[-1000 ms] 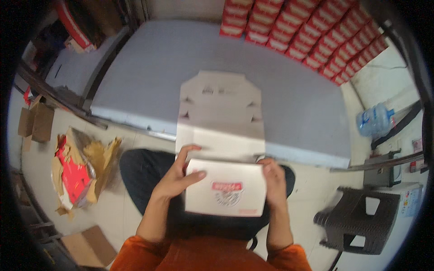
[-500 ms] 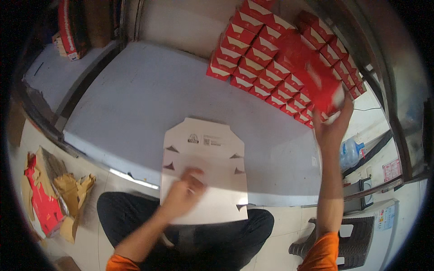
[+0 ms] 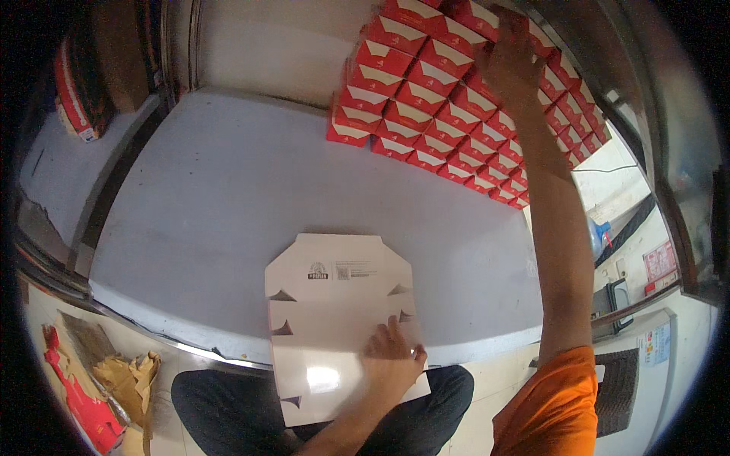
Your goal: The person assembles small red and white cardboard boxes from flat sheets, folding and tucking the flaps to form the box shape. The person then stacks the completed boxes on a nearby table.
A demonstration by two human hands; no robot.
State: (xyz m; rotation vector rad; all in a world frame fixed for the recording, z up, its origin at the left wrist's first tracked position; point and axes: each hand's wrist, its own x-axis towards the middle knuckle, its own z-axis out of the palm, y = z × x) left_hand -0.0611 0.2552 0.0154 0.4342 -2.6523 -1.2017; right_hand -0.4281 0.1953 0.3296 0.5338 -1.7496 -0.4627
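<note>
A flat white cardboard box blank (image 3: 334, 311) with cut slots along its sides and small dark print near its far end lies over my lap and the table's front edge. On its right part rests my left hand (image 3: 394, 353), fingers apart and holding nothing. My right hand (image 3: 513, 68) is stretched far up to the stack of red boxes (image 3: 433, 99) with cream flaps. It covers some boxes near the top of the stack. Its fingers are dark and partly smeared, so whether it grips a box cannot be made out.
The grey tabletop (image 3: 228, 197) spreads between the blank and the stack. Torn brown and red cardboard (image 3: 91, 387) lies on the floor at left. At right are a blue water bottle (image 3: 598, 237) and a dark woven chair (image 3: 617, 387). A metal frame (image 3: 646, 137) borders the table's right side.
My right hand has moved up and away to the stack; the red box it carried no longer shows apart from the stack. My left hand has slid rightward over the blank.
</note>
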